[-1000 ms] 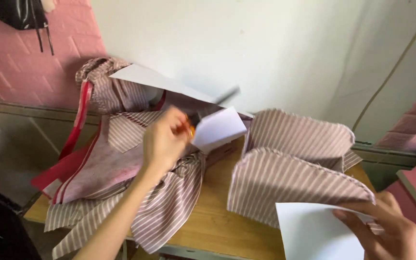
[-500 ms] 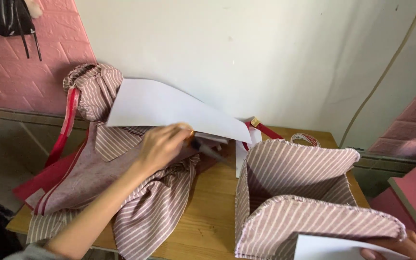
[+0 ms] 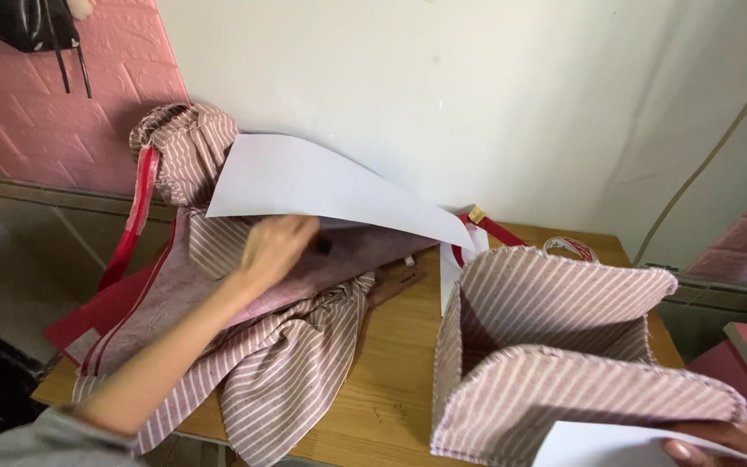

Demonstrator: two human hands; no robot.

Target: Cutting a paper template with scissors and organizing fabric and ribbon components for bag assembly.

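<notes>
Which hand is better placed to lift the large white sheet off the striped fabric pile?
Left. The left hand rests right under the large white sheet; the right hand is at the striped box, holding another sheet.

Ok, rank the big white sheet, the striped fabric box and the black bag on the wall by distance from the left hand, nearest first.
From the left hand:
1. Big white sheet, just above the hand, about touching.
2. Striped fabric box, off to the right on the table.
3. Black bag, hanging top left on the pink wall.

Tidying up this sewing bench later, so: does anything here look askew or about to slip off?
Yes. The striped fabric pile under the left hand hangs over the front edge of the wooden table, bunched and twisted. A white sheet leans loosely on it, curling upward.
</notes>
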